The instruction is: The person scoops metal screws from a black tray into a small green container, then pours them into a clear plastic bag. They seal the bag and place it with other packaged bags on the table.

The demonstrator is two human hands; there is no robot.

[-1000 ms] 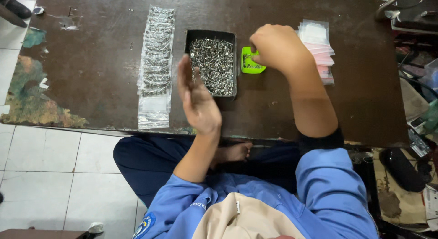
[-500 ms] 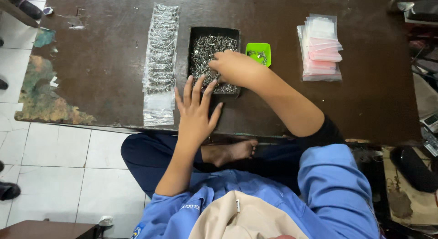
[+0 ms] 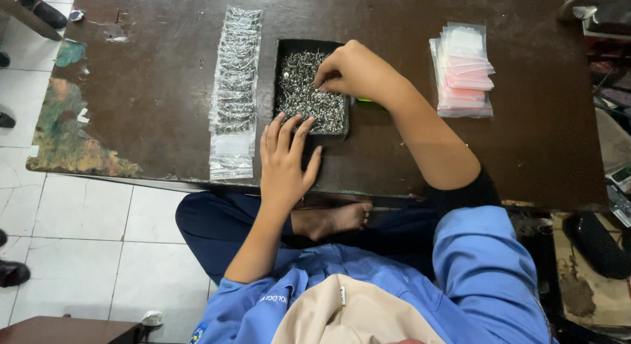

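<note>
Your right hand (image 3: 355,71) had its grip pinched into the screws (image 3: 309,94) in the black tray (image 3: 284,48) on the worktop (image 3: 164,88). Your left hand (image 3: 286,163) lay flat and open at the tray's near edge. A bump there could spill screws.

Dark brown wooden table (image 3: 164,88) — worn, paint-stained left edge, white tiled floor (image 3: 85,239), even light

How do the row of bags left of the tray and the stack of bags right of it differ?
The row of bags holds silvery screws and lies in an overlapping line; the stack of bags looks empty, pinkish, piled up. The row lies nearer the left hand. Both are small clear bags on the table.
</note>
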